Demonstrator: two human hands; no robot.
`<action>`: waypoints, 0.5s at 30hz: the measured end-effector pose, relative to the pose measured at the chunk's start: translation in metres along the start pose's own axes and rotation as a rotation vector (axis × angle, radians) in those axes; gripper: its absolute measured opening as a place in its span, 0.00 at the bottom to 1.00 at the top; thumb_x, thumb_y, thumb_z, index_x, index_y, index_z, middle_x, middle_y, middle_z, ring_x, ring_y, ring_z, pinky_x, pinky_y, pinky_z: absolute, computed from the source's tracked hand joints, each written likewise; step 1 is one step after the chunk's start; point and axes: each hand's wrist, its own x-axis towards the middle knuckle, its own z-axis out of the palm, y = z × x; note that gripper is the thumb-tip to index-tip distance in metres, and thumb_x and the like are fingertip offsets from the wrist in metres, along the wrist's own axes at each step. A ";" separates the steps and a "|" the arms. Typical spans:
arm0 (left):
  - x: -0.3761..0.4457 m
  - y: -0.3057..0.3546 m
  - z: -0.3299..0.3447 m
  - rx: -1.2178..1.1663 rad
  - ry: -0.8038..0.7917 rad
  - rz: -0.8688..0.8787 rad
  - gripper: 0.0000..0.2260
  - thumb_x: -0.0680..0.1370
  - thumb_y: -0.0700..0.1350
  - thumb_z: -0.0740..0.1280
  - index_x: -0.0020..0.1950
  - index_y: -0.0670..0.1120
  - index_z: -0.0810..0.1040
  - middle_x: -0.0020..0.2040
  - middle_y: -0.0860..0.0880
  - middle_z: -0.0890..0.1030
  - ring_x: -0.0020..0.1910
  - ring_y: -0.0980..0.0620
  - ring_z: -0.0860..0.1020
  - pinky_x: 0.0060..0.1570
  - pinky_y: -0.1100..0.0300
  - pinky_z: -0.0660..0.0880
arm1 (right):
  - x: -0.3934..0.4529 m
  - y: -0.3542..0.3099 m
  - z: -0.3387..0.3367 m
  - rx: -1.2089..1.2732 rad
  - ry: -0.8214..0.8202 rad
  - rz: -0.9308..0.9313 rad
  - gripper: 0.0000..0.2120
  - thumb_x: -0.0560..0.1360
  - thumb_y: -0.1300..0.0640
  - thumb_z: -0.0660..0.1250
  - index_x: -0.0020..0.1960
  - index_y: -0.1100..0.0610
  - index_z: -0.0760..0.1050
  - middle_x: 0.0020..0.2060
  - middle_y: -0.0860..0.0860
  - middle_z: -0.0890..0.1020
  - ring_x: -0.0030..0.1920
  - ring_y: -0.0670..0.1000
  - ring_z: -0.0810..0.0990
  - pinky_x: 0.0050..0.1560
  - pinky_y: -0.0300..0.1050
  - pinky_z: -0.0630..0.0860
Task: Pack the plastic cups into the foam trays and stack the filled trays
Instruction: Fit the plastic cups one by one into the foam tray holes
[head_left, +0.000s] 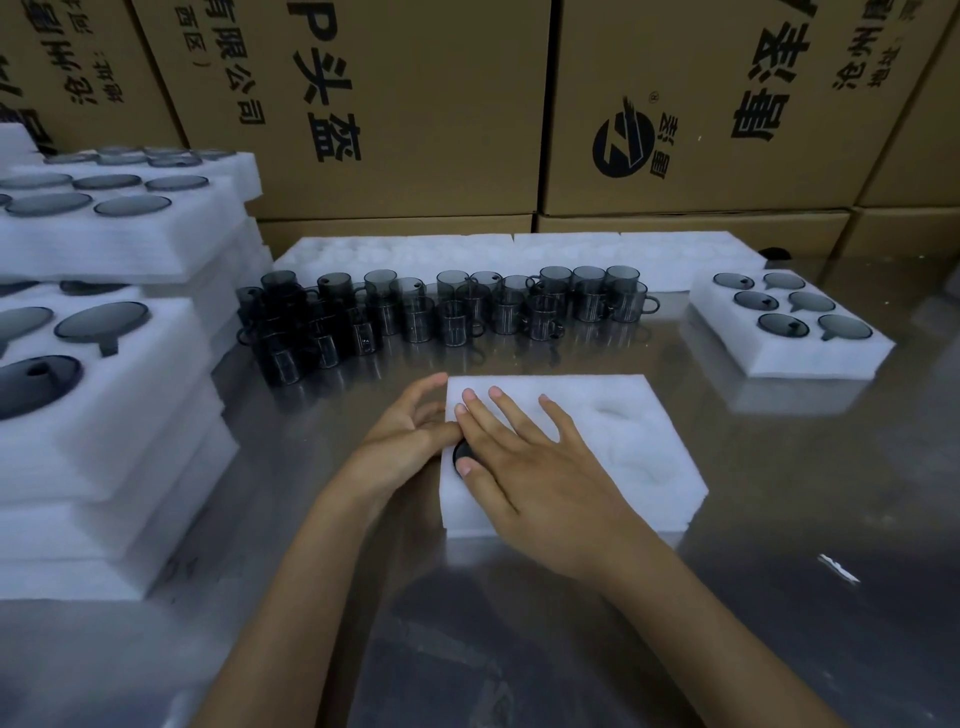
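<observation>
Seating a cup in the front foam tray.

Stacked filled trays stand left. Left hand, fingers relaxed, steadies the foam tray; right hand, fingers flat, presses a dark cup into its near-left pocket. Next move likely requires another from the loose cups.

Both forearms are being reached forward. Right hand is being laid flat, fingers spread. Left hand is being held beside it, fingers loosely curled.
</observation>
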 end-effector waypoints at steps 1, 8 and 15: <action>0.001 0.001 0.001 0.021 0.007 0.006 0.27 0.76 0.37 0.71 0.72 0.55 0.70 0.60 0.53 0.82 0.61 0.52 0.80 0.66 0.49 0.74 | 0.000 0.000 0.001 -0.003 0.005 0.001 0.28 0.84 0.42 0.39 0.82 0.48 0.45 0.81 0.41 0.45 0.79 0.42 0.37 0.78 0.54 0.36; 0.004 -0.010 -0.004 -0.036 0.131 0.118 0.17 0.76 0.38 0.73 0.63 0.50 0.79 0.55 0.51 0.85 0.55 0.52 0.83 0.57 0.55 0.77 | 0.004 0.005 -0.008 0.256 0.125 0.078 0.28 0.82 0.39 0.45 0.80 0.47 0.58 0.78 0.41 0.62 0.79 0.42 0.48 0.78 0.53 0.40; 0.030 -0.024 -0.058 0.393 0.912 0.192 0.24 0.76 0.34 0.65 0.72 0.43 0.68 0.72 0.41 0.67 0.69 0.42 0.68 0.68 0.50 0.66 | 0.002 0.053 -0.024 0.236 0.564 0.436 0.12 0.80 0.54 0.62 0.58 0.52 0.81 0.59 0.47 0.82 0.64 0.52 0.76 0.72 0.55 0.56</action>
